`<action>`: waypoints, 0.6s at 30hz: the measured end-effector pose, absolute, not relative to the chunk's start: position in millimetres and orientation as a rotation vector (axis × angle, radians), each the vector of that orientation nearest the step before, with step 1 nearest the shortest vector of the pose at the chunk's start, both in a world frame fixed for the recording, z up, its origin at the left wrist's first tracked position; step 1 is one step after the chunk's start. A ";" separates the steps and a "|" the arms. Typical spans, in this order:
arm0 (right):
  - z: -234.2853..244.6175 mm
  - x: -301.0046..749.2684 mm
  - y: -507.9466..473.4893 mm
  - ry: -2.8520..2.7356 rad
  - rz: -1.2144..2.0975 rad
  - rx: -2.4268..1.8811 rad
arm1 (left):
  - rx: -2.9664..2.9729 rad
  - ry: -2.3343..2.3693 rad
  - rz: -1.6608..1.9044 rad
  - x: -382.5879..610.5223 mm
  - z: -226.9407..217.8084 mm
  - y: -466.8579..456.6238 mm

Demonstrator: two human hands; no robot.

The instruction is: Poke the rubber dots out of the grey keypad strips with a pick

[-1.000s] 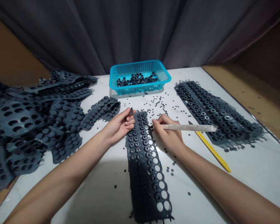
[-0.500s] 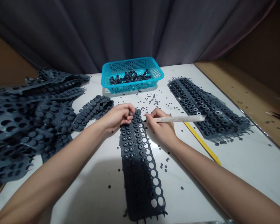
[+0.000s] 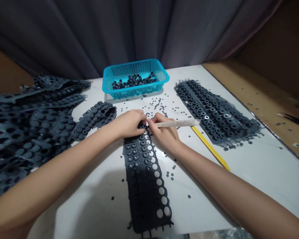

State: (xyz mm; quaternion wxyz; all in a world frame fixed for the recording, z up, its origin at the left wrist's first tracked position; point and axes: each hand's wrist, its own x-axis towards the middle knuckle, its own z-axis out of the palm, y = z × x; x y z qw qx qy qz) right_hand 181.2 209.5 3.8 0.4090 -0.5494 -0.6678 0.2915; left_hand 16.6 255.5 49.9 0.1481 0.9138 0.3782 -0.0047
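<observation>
One studded black sheet (image 3: 142, 186) is lying on the white table (image 3: 264, 166) before you; your left hand (image 3: 132, 123) is resting, fingers bent, over its far part, grasp impossible to tell; your right hand (image 3: 166, 132) is clasping one pale-handled tool (image 3: 184, 123); one blue basket (image 3: 137, 90) is standing beyond.
</observation>
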 end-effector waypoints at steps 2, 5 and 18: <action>3.4 181.1 209.4 -1.685 0.737 -1.377 | 2.640 1.085 -0.052 18.2 50.7 256.5; 3.4 180.6 209.2 -1.692 0.740 -1.367 | 2.645 1.101 -0.080 20.7 51.7 256.8; -2.7 179.3 208.6 -1.750 0.614 -1.394 | 2.260 1.113 0.515 1.9 25.0 240.1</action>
